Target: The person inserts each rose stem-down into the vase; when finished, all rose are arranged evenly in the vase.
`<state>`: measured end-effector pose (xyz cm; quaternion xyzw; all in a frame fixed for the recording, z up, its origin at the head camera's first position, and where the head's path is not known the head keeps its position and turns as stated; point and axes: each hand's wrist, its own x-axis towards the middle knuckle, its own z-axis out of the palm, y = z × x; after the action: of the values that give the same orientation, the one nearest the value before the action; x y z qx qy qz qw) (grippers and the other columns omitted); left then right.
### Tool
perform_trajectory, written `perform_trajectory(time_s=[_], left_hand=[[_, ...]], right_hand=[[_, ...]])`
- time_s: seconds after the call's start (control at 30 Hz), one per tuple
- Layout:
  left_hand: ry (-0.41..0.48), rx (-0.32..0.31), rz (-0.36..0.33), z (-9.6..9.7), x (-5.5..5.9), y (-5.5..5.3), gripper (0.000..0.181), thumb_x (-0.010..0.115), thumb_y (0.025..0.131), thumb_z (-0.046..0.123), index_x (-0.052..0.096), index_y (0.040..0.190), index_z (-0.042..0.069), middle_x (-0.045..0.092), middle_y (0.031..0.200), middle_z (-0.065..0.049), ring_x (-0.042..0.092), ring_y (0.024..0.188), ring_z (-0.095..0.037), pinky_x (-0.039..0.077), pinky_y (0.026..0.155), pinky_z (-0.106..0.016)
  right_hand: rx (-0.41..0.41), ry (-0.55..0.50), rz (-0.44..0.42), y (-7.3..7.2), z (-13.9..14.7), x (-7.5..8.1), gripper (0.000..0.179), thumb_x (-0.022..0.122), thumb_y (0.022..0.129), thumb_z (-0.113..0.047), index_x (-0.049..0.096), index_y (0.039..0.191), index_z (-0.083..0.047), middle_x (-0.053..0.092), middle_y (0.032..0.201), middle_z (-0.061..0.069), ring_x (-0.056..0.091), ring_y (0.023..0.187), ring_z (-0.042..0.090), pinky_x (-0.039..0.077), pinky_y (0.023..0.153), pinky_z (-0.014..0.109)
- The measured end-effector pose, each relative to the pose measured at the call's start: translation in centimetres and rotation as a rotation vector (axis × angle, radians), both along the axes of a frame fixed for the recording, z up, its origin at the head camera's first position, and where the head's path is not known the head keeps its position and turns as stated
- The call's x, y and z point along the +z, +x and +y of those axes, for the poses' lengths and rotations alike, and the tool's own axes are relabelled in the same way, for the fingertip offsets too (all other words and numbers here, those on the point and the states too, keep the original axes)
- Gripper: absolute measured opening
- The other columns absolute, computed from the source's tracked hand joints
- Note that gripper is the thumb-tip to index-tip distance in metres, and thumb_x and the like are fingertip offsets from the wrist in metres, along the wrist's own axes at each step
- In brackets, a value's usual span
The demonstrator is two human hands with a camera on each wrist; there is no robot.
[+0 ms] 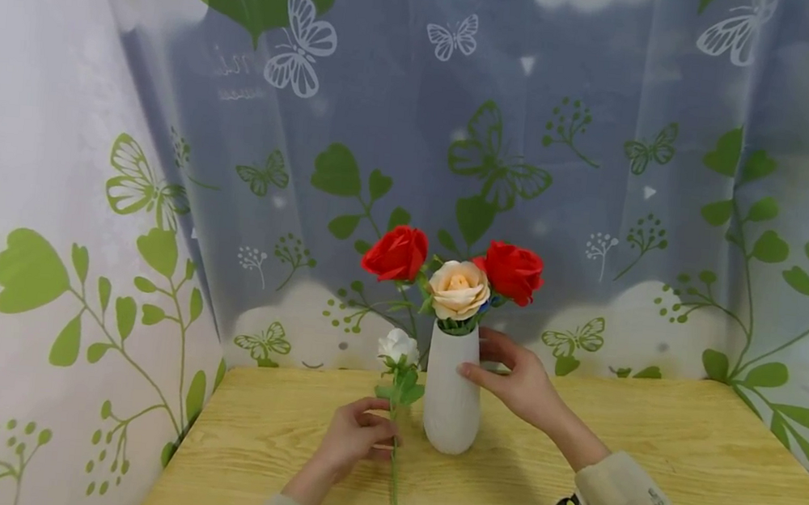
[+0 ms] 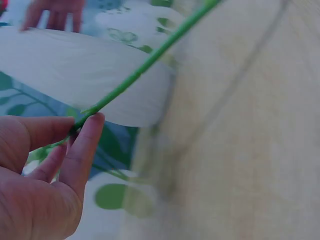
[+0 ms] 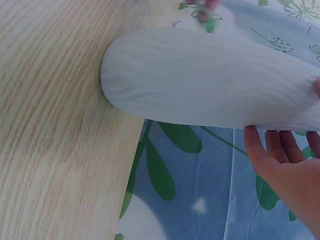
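Head view, near to far: left hand pinches the green stem of a white rose between thumb & fingers. The stem runs down past the table edge, and the bloom sits up just left of the vase. Left wrist view shows the stem held only at the fingertips, so the pinch looks thin. It might slip or spin, I think.

Right hand curls round the vase's upper right side, thumb in front, fingers behind. Right wrist view shows the fingers lie on it softly, not tight.

Vase is tall w/ a small base, already full: two red roses & a peach rose. The neck looks tight, so a new stem could jam, push the others out, or tip the vase if the right hand lets go.

Behind is a curtain w/ butterflies.
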<state>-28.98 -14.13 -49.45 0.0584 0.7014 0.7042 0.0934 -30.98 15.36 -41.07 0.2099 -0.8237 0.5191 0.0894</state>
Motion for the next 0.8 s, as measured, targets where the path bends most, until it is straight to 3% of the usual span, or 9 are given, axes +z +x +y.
perform_trajectory(time_s=[0.27, 0.43, 0.53, 0.8], left_hand=[[0.2, 0.106, 0.089, -0.9, 4.3, 0.5, 0.041, 0.07, 0.1, 0.003, 0.053, 0.137, -0.001, 0.08, 0.098, -0.003, 0.078, 0.085, -0.014, 0.067, 0.077, -0.032], [0.378, 0.163, 0.17, -1.2, 7.1, 0.9, 0.028, 0.064, 0.102, -0.002, 0.052, 0.125, 0.007, 0.079, 0.093, 0.0, 0.079, 0.087, -0.015, 0.067, 0.08, -0.032], [0.439, 0.193, 0.224, -1.4, 8.5, 1.0, 0.022, 0.063, 0.104, -0.001, 0.054, 0.12, 0.011, 0.079, 0.093, 0.001, 0.079, 0.088, -0.014, 0.067, 0.081, -0.032], [0.579, 0.295, 0.311, -2.4, 11.3, 1.0, 0.021, 0.063, 0.104, 0.001, 0.055, 0.122, 0.009, 0.079, 0.092, -0.001, 0.079, 0.089, -0.017, 0.068, 0.081, -0.032]], right_hand=[[0.0, -0.002, -0.002, 0.0, 0.0, 0.0, 0.065, 0.08, 0.096, -0.031, 0.053, 0.153, -0.013, 0.069, 0.138, 0.013, 0.068, 0.126, 0.034, 0.062, 0.099, 0.045], [-0.004, -0.003, -0.003, 0.1, 0.0, 0.0, 0.065, 0.081, 0.096, -0.03, 0.054, 0.152, -0.012, 0.069, 0.138, 0.014, 0.068, 0.125, 0.034, 0.062, 0.099, 0.044], [-0.005, -0.005, 0.001, 0.1, 0.0, 0.0, 0.065, 0.081, 0.096, -0.03, 0.054, 0.153, -0.012, 0.069, 0.138, 0.014, 0.068, 0.125, 0.034, 0.062, 0.099, 0.043], [0.012, -0.02, 0.009, 0.0, 0.0, 0.0, 0.065, 0.081, 0.096, -0.028, 0.054, 0.152, -0.011, 0.069, 0.138, 0.015, 0.068, 0.124, 0.034, 0.06, 0.099, 0.042]])
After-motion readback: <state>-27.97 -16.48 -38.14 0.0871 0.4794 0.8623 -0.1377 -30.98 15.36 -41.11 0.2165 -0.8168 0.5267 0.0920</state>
